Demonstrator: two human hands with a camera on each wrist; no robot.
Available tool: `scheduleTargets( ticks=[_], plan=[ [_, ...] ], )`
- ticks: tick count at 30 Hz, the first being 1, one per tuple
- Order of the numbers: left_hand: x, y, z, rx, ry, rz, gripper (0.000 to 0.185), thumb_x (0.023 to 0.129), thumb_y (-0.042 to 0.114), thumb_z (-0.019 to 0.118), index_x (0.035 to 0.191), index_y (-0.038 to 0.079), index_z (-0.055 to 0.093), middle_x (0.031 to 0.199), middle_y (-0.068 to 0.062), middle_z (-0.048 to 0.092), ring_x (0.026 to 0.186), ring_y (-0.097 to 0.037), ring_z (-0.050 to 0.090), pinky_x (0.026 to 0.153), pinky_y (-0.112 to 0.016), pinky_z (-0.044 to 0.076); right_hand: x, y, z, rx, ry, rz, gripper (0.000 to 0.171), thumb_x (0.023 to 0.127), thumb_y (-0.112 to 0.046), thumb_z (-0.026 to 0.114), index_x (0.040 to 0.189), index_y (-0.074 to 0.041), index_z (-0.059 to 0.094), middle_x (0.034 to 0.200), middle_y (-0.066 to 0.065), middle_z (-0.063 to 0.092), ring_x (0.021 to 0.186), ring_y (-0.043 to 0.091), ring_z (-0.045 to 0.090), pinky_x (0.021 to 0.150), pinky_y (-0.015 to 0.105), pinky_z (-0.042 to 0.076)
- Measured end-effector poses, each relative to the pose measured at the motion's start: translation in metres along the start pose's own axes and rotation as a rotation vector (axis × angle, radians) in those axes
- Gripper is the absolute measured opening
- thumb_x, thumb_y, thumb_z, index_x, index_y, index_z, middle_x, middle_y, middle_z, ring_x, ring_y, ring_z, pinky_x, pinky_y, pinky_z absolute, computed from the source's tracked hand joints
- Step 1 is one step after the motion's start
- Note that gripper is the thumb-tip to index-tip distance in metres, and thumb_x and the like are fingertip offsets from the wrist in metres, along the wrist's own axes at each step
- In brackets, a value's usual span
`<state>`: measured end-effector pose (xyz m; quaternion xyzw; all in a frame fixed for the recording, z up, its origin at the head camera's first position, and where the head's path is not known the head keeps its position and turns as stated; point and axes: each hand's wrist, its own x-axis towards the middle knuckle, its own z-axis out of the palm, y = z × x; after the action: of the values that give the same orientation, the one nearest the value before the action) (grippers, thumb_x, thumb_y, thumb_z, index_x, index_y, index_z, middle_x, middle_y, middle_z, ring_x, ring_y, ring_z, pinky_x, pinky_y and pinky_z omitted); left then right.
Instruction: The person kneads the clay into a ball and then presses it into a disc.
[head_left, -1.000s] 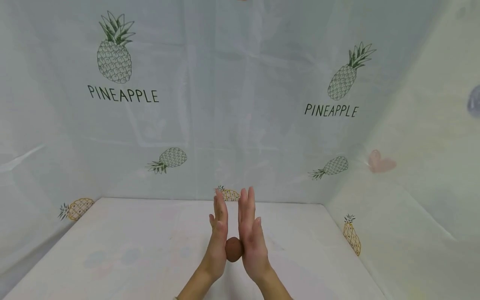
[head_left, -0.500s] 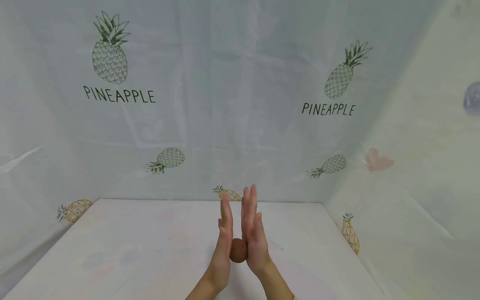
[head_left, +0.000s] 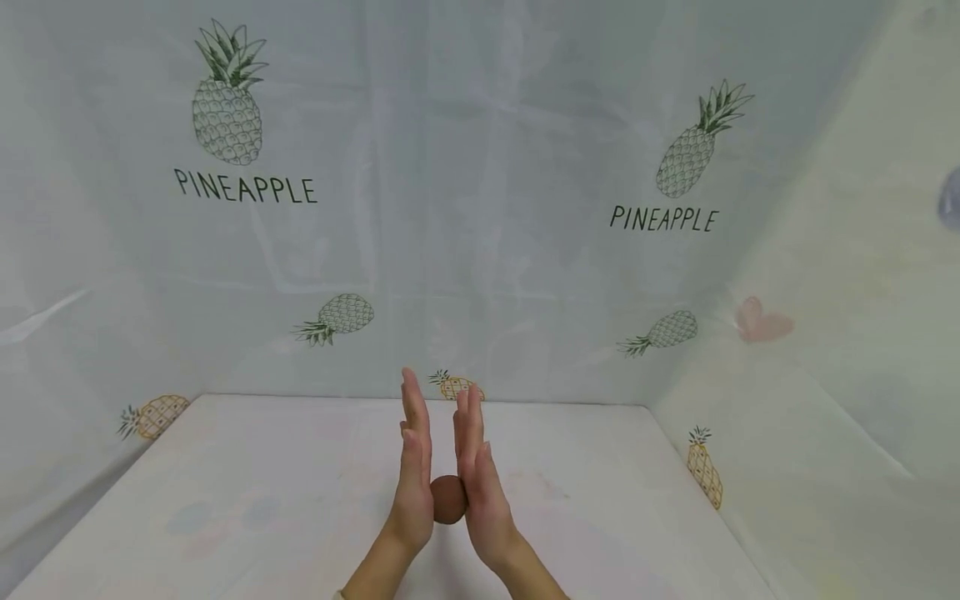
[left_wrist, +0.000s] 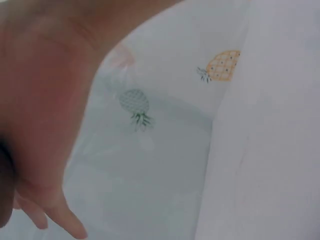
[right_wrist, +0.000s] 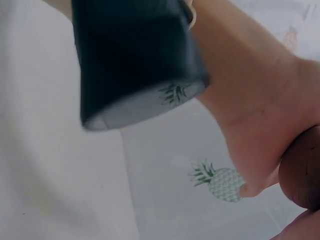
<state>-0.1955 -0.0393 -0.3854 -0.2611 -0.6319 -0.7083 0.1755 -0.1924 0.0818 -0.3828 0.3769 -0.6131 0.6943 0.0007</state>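
Note:
A small brown ball (head_left: 448,500) sits pressed between my two upright palms, above the white table (head_left: 225,500). My left hand (head_left: 412,467) and right hand (head_left: 476,479) both have straight fingers pointing up and away. The left fingertips reach a little higher than the right ones. In the left wrist view the left palm (left_wrist: 45,100) fills the left side, with a dark sliver of the ball (left_wrist: 4,185) at the edge. The right wrist view shows a palm (right_wrist: 260,115) against the ball (right_wrist: 302,175).
White cloth printed with pineapples (head_left: 228,100) forms the back wall and the right wall (head_left: 825,333), closing in the table on those sides. A black wrist-worn device (right_wrist: 135,60) blocks the top of the right wrist view.
Both hands have shifted left with the ball. The left hand has slid forward and the right hand back, so the left fingertips now stand higher.

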Motion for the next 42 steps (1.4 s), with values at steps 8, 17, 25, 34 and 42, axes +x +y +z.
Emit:
scheduleTargets(
  ticks=[8, 17, 25, 34, 42],
  plan=[
    [0.000, -0.010, 0.002, -0.028, -0.036, -0.051, 0.057, 0.111, 0.052, -0.004, 0.167, 0.045, -0.013, 0.173, 0.024, -0.022, 0.158, -0.002, -0.025, 0.120, -0.061, -0.029, -0.004, -0.011, -0.003, 0.010, 0.003, -0.067, 0.057, 0.111, -0.043, -0.011, 0.167, -0.041, -0.020, 0.177, -0.010, -0.017, 0.164, 0.021, -0.017, 0.119, 0.067, -0.023],
    [-0.009, -0.015, 0.020, -0.023, -0.147, 0.018, 0.056, 0.113, 0.042, -0.005, 0.168, 0.037, -0.017, 0.174, 0.018, -0.026, 0.159, -0.008, -0.030, 0.117, -0.061, -0.033, -0.002, -0.016, -0.019, 0.026, 0.060, -0.070, 0.057, 0.110, -0.046, -0.011, 0.166, -0.043, -0.020, 0.177, -0.011, -0.018, 0.163, 0.022, -0.020, 0.121, 0.066, -0.023],
    [-0.013, -0.008, 0.027, -0.033, -0.152, 0.079, 0.057, 0.114, 0.035, -0.002, 0.169, 0.030, -0.017, 0.175, 0.014, -0.026, 0.159, -0.012, -0.029, 0.117, -0.060, -0.033, 0.001, -0.009, -0.024, 0.049, 0.078, -0.040, 0.056, 0.111, -0.045, -0.009, 0.166, -0.043, -0.020, 0.177, -0.011, -0.018, 0.163, 0.019, -0.020, 0.121, 0.068, -0.022],
    [-0.009, 0.000, 0.019, -0.025, -0.096, 0.102, 0.058, 0.113, 0.039, -0.002, 0.169, 0.032, -0.015, 0.176, 0.012, -0.024, 0.159, -0.011, -0.029, 0.117, -0.057, -0.034, 0.002, 0.003, -0.015, 0.078, 0.008, 0.013, 0.056, 0.111, -0.047, -0.009, 0.166, -0.045, -0.018, 0.175, -0.018, -0.021, 0.162, 0.022, -0.024, 0.120, 0.068, -0.023],
    [0.001, -0.005, 0.000, 0.006, 0.026, 0.035, 0.062, 0.111, 0.055, 0.002, 0.169, 0.039, -0.012, 0.176, 0.017, -0.020, 0.160, -0.005, -0.025, 0.121, -0.056, -0.030, 0.000, 0.001, -0.002, 0.083, -0.027, 0.048, 0.055, 0.111, -0.045, -0.010, 0.166, -0.047, -0.016, 0.176, -0.016, -0.019, 0.163, 0.021, -0.021, 0.125, 0.059, -0.020]
  ],
)
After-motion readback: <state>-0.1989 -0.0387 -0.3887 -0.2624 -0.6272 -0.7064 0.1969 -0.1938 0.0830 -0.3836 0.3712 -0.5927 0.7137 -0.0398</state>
